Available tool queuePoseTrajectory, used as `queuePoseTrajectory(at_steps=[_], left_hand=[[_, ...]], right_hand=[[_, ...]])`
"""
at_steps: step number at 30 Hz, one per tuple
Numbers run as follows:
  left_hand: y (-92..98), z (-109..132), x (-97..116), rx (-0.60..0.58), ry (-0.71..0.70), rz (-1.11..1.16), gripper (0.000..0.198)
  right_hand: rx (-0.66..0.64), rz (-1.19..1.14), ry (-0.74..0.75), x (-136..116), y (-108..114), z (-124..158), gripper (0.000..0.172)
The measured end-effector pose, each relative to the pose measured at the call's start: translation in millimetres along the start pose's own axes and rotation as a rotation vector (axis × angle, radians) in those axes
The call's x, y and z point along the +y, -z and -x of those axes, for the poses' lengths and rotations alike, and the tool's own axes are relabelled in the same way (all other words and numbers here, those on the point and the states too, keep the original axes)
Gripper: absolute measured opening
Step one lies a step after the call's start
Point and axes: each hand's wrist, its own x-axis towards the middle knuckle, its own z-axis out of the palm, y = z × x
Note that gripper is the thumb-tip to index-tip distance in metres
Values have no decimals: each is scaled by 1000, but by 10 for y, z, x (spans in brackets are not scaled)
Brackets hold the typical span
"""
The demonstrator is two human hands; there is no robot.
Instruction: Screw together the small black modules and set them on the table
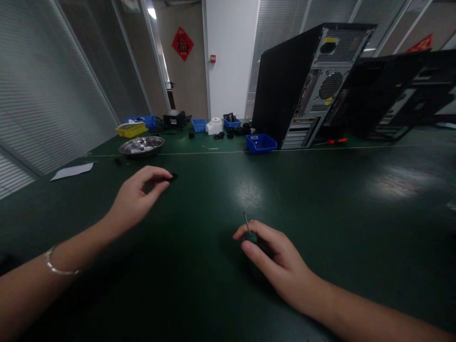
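Observation:
My left hand (137,197) reaches forward over the dark green table (320,199) and pinches a small black part (172,176) between thumb and fingertips. A thin bracelet circles that wrist. My right hand (274,254) rests low on the table, nearer to me, closed around a small screwdriver (247,223) whose metal shaft points up and away. The handle is mostly hidden inside the fingers.
A metal bowl (141,145) sits beyond the left hand, with a yellow tray (131,129) and blue bins (261,143) behind. A computer tower (309,85) stands at the back right, a red-handled screwdriver (335,141) beside it. A white paper (72,171) lies at left.

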Motion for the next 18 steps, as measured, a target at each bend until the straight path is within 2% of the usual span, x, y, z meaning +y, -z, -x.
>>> queuePoseTrajectory(at_steps=[2,3,5,9,14,16,18], left_hand=[[-136,182,313,-86,-91,86,24],[-207,278,427,-180,-132,162,24],[-337,450,557,-313,-175,270,26],[-488,607,543,-463,-196,392,36],[-480,574,487,-495,-191,381,41],[-463,560,502,-505,-208,376,35],[-451,553,522,-518,-227,379,25]], right_hand=[[64,-9,-10,17,16,4,18],[95,-7,-22,27,24,6,19],[142,1,-51,49,38,9,22],[137,-4,-47,91,44,-3,25],[151,9,-61,113,67,-55,12],[135,24,-41,114,87,-76,10],[42,94,-13,117,102,-93,6]])
